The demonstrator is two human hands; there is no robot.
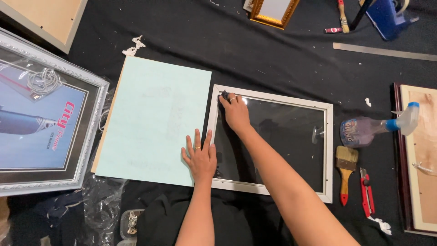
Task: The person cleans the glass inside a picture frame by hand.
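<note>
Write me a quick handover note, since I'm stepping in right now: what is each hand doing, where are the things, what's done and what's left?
Left hand lies flat, fingers spread, on the pale green board at its right edge.
Right hand presses a small dark pad into the top left corner of the glass in the white frame.
Spray bottle, brush and red cutter lie right of the frame.
Done: frame lies open. Left: I cannot tell how much glass is wiped.
</note>
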